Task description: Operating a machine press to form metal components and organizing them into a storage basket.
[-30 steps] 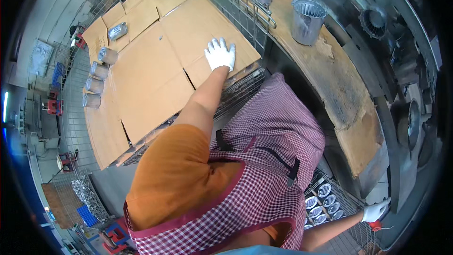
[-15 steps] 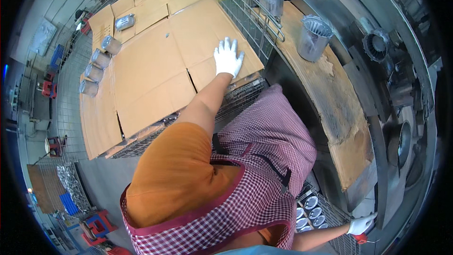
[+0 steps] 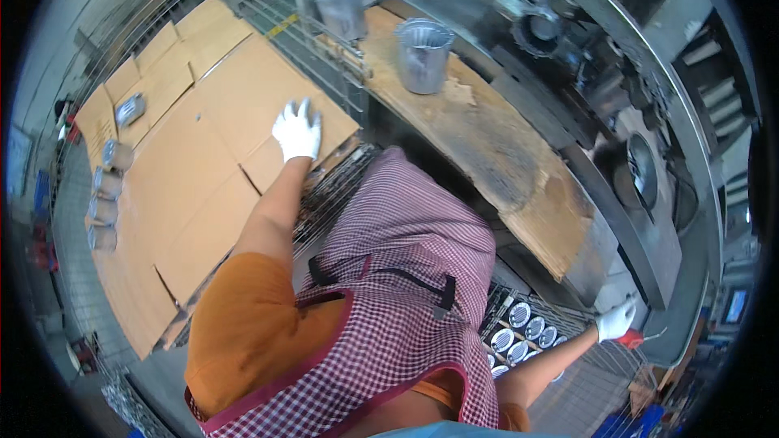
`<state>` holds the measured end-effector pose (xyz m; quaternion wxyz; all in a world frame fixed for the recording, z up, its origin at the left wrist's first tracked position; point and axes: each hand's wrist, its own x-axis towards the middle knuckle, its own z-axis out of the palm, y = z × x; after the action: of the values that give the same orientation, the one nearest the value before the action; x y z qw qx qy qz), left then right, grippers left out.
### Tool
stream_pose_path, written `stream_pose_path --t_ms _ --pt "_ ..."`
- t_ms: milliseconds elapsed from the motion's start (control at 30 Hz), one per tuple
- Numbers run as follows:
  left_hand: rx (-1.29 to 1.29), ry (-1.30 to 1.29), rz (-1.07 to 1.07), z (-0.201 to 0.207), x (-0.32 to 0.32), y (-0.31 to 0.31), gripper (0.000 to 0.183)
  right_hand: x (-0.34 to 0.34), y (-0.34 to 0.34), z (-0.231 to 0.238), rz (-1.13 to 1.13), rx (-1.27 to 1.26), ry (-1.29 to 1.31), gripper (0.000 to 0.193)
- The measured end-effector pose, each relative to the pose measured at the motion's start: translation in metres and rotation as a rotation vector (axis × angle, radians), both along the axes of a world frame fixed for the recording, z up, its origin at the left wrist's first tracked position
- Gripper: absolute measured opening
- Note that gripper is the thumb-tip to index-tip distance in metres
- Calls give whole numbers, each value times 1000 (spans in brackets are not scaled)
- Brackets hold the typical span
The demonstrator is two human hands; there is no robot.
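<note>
My left hand (image 3: 298, 131), in a white glove, lies palm down with spread fingers on a flat cardboard sheet (image 3: 207, 170) topping a wire cage. It holds nothing. Far to the right, my gloved right hand (image 3: 615, 320) reaches beside a metal panel, fingers stretched out. Close against that hand is a red handle (image 3: 630, 341) with a thin bent metal rod; whether they touch, I cannot tell. Ribbed metal cups (image 3: 103, 211) stand in a row along the cardboard's left edge, and a similar cup (image 3: 130, 109) lies farther back.
A worn wooden board (image 3: 507, 170) runs along the right, bearing a fluted metal pot (image 3: 423, 57); a second pot (image 3: 341, 12) stands behind it. Beyond are machine parts with a round metal ring (image 3: 641, 170). Below my right arm, a wire basket holds several round slotted metal parts (image 3: 519, 315).
The view has turned toward the right, shifting the cardboard and cups leftward in the picture. My left hand still rests near the cardboard's edge, and my right arm remains stretched out.
</note>
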<state>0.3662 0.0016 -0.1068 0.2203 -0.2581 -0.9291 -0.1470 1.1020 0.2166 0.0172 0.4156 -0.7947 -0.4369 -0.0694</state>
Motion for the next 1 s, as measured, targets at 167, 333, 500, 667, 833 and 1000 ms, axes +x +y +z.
stream_pose_path --t_ms 167,333,500,667,833,1000 --pt "-111 -185 -75 -3 -4 7 32 -26 -18 15 -11 55 33 44" --pt "-216 -188 -66 -1 -10 1 29 -19 -4 5 -32 59 -66 46" --pt "-409 -200 -191 16 -20 15 42 -29 -16 29 -82 -50 -35 58" --pt "-523 -208 -237 15 -21 9 51 -45 -18 38 -51 -76 24 60" --pt "-743 -282 -231 38 -16 19 59 -26 -14 25 -48 -65 26 68" --pt "-396 -415 -106 -9 -9 25 70 -36 -16 29 -58 -55 -69 62"
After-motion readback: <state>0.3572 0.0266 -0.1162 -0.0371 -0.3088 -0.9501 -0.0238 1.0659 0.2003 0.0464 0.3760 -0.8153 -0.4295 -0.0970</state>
